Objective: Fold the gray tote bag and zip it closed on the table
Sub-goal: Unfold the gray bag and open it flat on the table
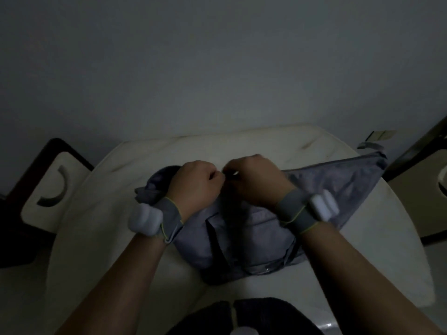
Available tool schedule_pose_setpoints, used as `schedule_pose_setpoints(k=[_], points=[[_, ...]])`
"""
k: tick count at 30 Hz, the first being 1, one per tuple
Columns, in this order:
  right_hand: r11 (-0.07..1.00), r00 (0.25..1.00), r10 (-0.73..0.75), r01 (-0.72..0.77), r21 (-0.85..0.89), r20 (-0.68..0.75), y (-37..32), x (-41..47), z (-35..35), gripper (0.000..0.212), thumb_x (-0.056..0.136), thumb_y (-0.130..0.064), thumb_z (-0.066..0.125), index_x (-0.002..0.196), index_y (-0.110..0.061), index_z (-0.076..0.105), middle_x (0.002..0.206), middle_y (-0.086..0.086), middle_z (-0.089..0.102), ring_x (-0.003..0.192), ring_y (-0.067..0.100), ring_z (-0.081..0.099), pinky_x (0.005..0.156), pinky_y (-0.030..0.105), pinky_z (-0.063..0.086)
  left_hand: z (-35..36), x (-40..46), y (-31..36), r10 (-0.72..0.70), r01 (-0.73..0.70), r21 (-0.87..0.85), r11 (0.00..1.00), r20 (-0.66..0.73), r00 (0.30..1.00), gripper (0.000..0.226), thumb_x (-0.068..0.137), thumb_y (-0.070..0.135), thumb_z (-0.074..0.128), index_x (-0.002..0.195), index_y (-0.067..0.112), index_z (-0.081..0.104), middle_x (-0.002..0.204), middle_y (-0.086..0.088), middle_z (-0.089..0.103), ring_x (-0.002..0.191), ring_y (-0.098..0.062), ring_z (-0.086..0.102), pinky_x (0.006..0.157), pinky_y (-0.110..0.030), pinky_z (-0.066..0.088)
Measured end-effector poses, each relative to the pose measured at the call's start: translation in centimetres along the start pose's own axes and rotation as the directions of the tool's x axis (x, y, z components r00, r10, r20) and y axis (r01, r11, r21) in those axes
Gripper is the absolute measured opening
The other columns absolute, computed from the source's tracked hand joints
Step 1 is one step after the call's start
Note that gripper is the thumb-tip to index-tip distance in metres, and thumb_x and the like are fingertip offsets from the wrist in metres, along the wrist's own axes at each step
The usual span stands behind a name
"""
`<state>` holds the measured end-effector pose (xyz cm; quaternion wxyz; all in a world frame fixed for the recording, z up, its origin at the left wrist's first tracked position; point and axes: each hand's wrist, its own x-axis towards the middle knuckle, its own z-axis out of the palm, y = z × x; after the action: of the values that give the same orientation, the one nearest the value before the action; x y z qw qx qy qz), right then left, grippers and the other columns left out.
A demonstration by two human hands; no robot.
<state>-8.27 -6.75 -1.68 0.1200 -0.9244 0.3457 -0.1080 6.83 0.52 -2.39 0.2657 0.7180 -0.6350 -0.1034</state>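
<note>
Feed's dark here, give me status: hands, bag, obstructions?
Left hand and right hand: both curled, grip on gray fabric tote bag, bunched on white table. Zipper state unclear. No obstruction seen.

A dark-framed chair (pixel 38 189) with a pale seat stands left — plain wall (pixel 217 56) behind.

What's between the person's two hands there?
In the head view, only a narrow gap: left hand and right hand nearly meet on the gray tote bag; something small, indistinct, sits between.

Dim, murky light, soft blur, wide-angle bending at edges
</note>
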Motion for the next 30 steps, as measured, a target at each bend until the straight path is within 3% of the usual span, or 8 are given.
schedule_pose_setpoints(k=[5,13,19,24,27,28,30], points=[[0.999,0.996,-0.031,0.029,-0.018,-0.085,-2.3,1.1,2.1,0.017,0.081,-0.021,0.055,0.091,-0.016,0.068,0.088,0.013,0.071,0.084,0.038,0.063,0.064,0.036,0.044,-0.7,-0.7,-0.7,-0.023,0.022,0.057,0.998,0.019,1.0,0.036,0.075,0.035,0.041,0.046,0.015,0.034,0.048,0.003,0.039,0.059,-0.029,0.052,0.051,-0.03,0.033],[0.999,0.986,0.043,-0.045,-0.013,-0.161,-1.2,1.3,2.5,0.013,0.082,-0.022,0.065,0.092,-0.02,0.073,0.086,0.013,0.073,0.082,0.038,0.065,0.068,0.037,0.048,-1.5,-1.4,-1.1,-0.054,0.069,0.153,0.986,-0.096,0.994,0.035,0.085,0.028,0.048,0.055,0.009,0.046,0.063,-0.014,0.057,0.065,-0.034,0.056,0.053,-0.03,0.03],[0.991,0.955,0.133,-0.128,0.035,-0.264,1.2,1.5,1.1,0.007,0.079,-0.017,0.069,0.084,-0.019,0.074,0.08,0.014,0.073,0.078,0.039,0.066,0.067,0.04,0.053,-5.3,-2.2,-4.8,-0.187,0.257,0.235,0.937,-0.284,0.94,0.03,0.084,0.026,0.05,0.062,0.006,0.056,0.076,-0.022,0.065,0.073,-0.039,0.06,0.059,-0.03,0.033],[0.991,0.958,0.135,-0.127,0.046,-0.253,1.1,1.8,1.2,0.006,0.08,-0.021,0.07,0.085,-0.019,0.074,0.083,0.013,0.074,0.082,0.038,0.066,0.07,0.039,0.051,-6.3,-3.1,-6.9,-0.215,0.307,0.275,0.911,-0.32,0.923,0.03,0.085,0.026,0.048,0.062,0.009,0.056,0.078,-0.021,0.066,0.076,-0.039,0.06,0.059,-0.03,0.033],[0.989,0.947,0.149,-0.138,0.059,-0.286,1.4,2.4,2.0,0.006,0.081,-0.021,0.069,0.086,-0.018,0.072,0.085,0.015,0.073,0.083,0.039,0.065,0.069,0.038,0.049,-5.6,-3.1,-6.5,-0.238,0.346,0.305,0.887,-0.34,0.91,0.031,0.09,0.025,0.046,0.071,0.005,0.061,0.079,-0.023,0.067,0.076,-0.04,0.062,0.059,-0.034,0.041],[0.987,0.944,0.16,-0.147,0.067,-0.288,1.8,2.4,2.4,0.006,0.082,-0.021,0.069,0.086,-0.017,0.072,0.085,0.015,0.073,0.083,0.039,0.065,0.069,0.038,0.049,-4.8,-3.2,-5.9,-0.196,0.32,0.344,0.883,-0.351,0.916,0.029,0.09,0.023,0.048,0.072,0.003,0.062,0.075,-0.023,0.066,0.07,-0.041,0.063,0.057,-0.036,0.045],[0.988,0.95,0.15,-0.131,0.085,-0.273,2.2,3.1,2.9,0.01,0.082,-0.024,0.07,0.087,-0.016,0.071,0.084,0.015,0.072,0.082,0.039,0.064,0.069,0.039,0.049,-2.6,-4.0,-4.0,0.044,0.103,0.457,0.884,-0.3,0.953,0.023,0.082,0.018,0.054,0.064,0.006,0.062,0.061,-0.019,0.064,0.053,-0.036,0.062,0.045,-0.034,0.048]])
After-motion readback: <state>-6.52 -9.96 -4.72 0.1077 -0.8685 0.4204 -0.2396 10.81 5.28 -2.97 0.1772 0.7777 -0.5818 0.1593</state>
